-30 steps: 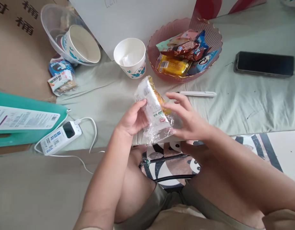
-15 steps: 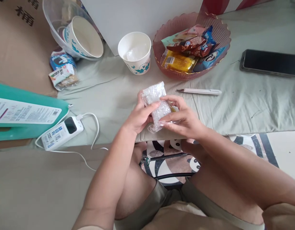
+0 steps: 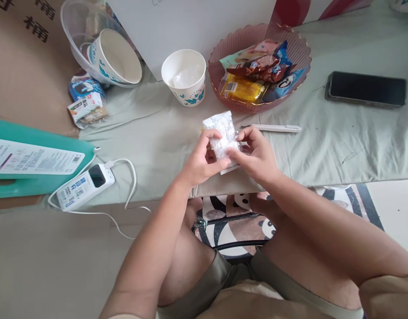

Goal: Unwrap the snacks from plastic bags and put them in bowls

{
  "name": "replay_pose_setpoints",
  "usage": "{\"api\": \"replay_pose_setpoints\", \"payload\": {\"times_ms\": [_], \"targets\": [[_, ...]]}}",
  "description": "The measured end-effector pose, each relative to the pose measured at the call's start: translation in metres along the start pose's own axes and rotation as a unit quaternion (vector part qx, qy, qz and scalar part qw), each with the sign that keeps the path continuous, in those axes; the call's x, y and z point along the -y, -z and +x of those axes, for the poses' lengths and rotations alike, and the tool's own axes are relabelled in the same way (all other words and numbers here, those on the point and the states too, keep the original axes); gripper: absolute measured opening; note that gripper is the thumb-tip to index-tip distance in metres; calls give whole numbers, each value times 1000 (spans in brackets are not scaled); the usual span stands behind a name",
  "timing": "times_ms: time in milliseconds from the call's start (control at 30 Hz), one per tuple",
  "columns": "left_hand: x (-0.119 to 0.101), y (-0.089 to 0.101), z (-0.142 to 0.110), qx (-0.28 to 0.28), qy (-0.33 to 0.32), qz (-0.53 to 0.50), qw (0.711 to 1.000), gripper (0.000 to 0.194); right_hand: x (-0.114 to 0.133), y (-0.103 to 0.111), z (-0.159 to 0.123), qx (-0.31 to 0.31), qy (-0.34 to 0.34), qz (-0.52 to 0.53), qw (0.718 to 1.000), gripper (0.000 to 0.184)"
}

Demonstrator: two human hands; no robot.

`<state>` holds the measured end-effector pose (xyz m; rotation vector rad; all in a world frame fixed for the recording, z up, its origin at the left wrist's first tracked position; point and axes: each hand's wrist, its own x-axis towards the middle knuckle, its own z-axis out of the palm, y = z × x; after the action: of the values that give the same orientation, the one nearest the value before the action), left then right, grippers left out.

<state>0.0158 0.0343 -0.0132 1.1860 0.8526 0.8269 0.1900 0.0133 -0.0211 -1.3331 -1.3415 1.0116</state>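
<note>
Between my two hands is a small packet in clear bubble wrap [image 3: 221, 125], held above the cloth near the table's front edge. What the wrap encloses is hard to make out. My left hand [image 3: 204, 157] grips its left side, with thumb and fingers closed on the plastic. My right hand [image 3: 259, 155] pinches the right side, its thumb pressed on the face of the wrap. Just beyond my right fingers lies a slim white pen-like cutter [image 3: 279, 128]. A white paper cup [image 3: 189, 95] with a blue-green leaf print stands behind the packet.
A pink ribbed bowl [image 3: 219, 91] of wrapped snacks stands at the back. A phone [image 3: 366, 88] lies right. On the left are a power bank [image 3: 86, 186] with a white cable, a green jug [image 3: 11, 153], snack packets [image 3: 87, 108] and a tilted clear tub [image 3: 69, 26] containing a cup.
Both hands have shifted their hold, and the packet has been turned. My right thumb now presses on its face. The view has moved slightly.
</note>
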Motion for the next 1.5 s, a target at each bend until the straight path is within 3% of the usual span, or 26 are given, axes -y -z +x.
{"api": "replay_pose_setpoints", "payload": {"times_ms": [100, 233, 333, 433, 533, 667, 767, 867, 933, 1067, 1167, 1367, 1500], "targets": [[2, 0, 2, -48, -23, 60, 997, 39, 3, 8, 4, -10, 21, -42, 999, 21], [3, 10, 6, -131, -72, 76, 986, 35, -4, 39, 16, -75, 83, -233, 966, 11], [4, 21, 8, -181, -97, 85, 975, 34, -18, 64, 24, -95, 35, -376, 921, 20], [6, 30, 9, -200, -110, 94, 969, 32, -24, 76, 24, -81, -5, -430, 899, 16], [6, 33, 9, -218, -107, 93, 966, 36, -13, 69, 14, -59, 12, -371, 927, 12], [4, 28, 7, -235, -79, 95, 964, 44, 16, 37, -6, 30, -42, -85, 995, 20], [4, 21, 7, -221, -80, 110, 966, 45, 28, 11, -13, 101, -129, 121, 979, 29], [7, 17, 8, -200, -82, 129, 968, 43, 30, -7, -11, 121, -194, 226, 947, 39], [10, 16, 9, -192, -81, 135, 969, 41, 28, -13, -7, 111, -213, 249, 938, 41], [12, 15, 9, -184, -94, 167, 964, 36, 22, -16, -4, 78, -211, 232, 947, 38], [8, 14, 6, -187, -105, 177, 961, 38, 20, -13, -6, 91, -213, 218, 948, 37], [-3, 20, 6, -276, -120, 140, 943, 53, 27, -12, -10, 150, -275, 194, 930, 27], [-12, 34, 9, -331, -152, 131, 922, 47, 31, -11, -11, 186, -288, 153, 927, 25]]}}
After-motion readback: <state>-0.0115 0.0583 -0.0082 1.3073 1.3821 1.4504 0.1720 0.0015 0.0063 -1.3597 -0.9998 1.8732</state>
